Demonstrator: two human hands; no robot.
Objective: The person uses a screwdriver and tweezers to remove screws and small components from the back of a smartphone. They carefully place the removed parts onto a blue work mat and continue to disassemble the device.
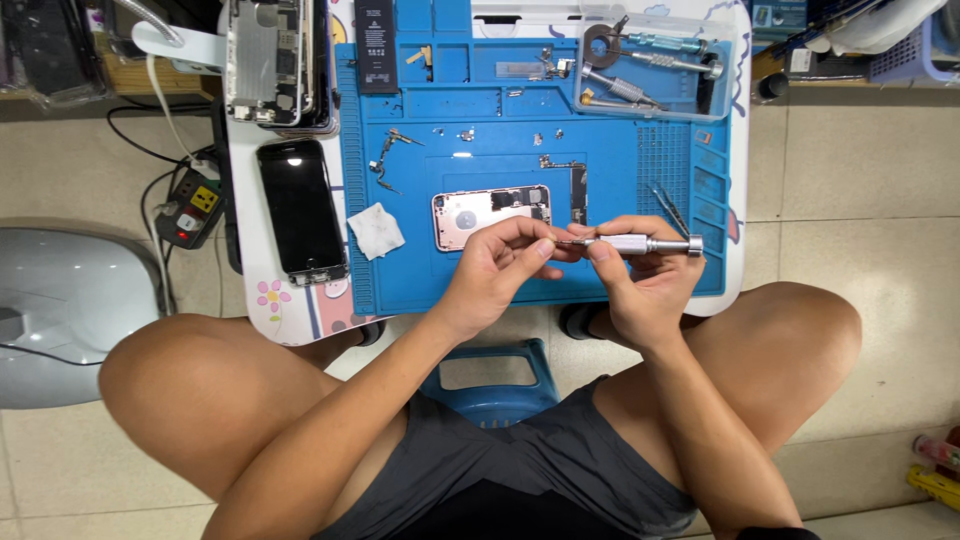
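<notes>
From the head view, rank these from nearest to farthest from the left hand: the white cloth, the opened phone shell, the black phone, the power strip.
1. Opened phone shell, just above the left hand.
2. White cloth, on the mat's left part.
3. Black phone, left of the mat.
4. Power strip, on the floor, far left.

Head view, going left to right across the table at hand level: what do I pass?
Black phone lying face up → white cloth → opened phone housing → left hand → silver screwdriver held in the right hand.

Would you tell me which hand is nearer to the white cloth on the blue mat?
Left. The left hand is just right of the white cloth; the right hand lies farther right, holding the silver screwdriver.
</notes>
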